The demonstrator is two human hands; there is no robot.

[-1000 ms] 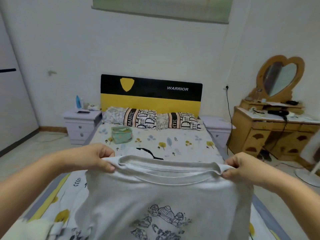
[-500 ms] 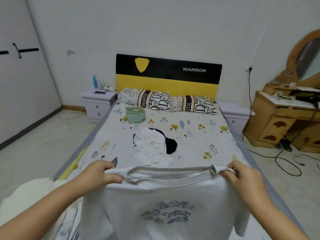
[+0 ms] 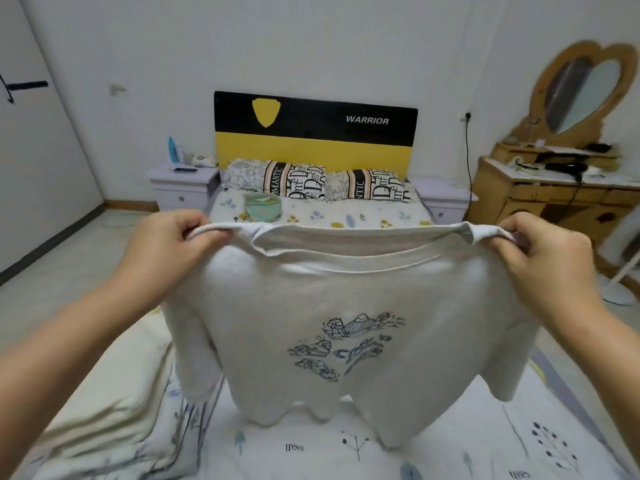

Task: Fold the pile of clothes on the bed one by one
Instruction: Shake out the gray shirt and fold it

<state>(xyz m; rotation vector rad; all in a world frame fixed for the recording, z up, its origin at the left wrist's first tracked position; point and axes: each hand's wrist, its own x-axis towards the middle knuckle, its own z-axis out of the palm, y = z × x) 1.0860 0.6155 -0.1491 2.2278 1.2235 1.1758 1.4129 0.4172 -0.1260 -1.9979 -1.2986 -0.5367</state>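
Grey T-shirt [image 3: 346,306] hangs spread above the bed [image 3: 346,452], left hand [image 3: 166,240] and right hand [image 3: 550,251] pinching its shoulders (print facing us); next, probably laying it flat.

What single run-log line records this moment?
stage: shirt held up | left hand: grips shoulder | right hand: grips other shoulder | grey T-shirt: hanging above bed

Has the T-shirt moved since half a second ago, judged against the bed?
Yes. The T-shirt has risen: its collar now hides mid-bed, reaching near the pillows.
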